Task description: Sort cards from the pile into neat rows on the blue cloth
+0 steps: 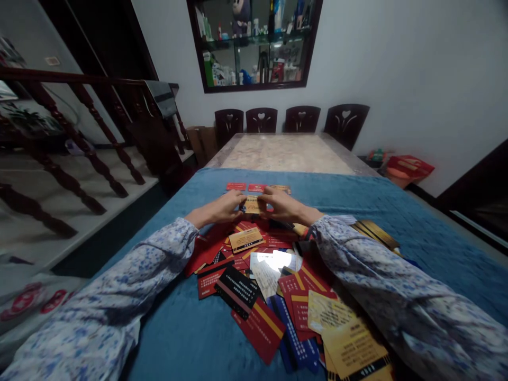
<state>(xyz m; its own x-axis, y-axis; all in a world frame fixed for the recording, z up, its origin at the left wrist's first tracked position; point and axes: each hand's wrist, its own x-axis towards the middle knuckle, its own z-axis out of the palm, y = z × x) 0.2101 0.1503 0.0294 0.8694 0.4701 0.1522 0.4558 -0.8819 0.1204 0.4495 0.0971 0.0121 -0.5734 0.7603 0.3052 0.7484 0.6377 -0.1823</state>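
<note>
Between my two hands is a yellow card (252, 204) with dark print, held at its two side edges. My left hand (227, 207) pinches its left edge, and my right hand (282, 205) has the right edge. Just beyond them lie a red card (236, 186), a second red card (256, 188) and a yellowish card (282, 188) in a row. Below my hands spreads a loose heap of cards, among them a gold card (246, 239), a black card (237, 291), a red card (260, 329) and a pale, shiny card (265, 271).
A blue cloth (170, 323) covers the near part of the table (278, 151). Gold cards (375, 235) lie beyond my right forearm. Several dark chairs (262, 120) stand at the far end. A wooden railing (79, 121) runs on the left; a plastic bag (35, 301) sits at lower left.
</note>
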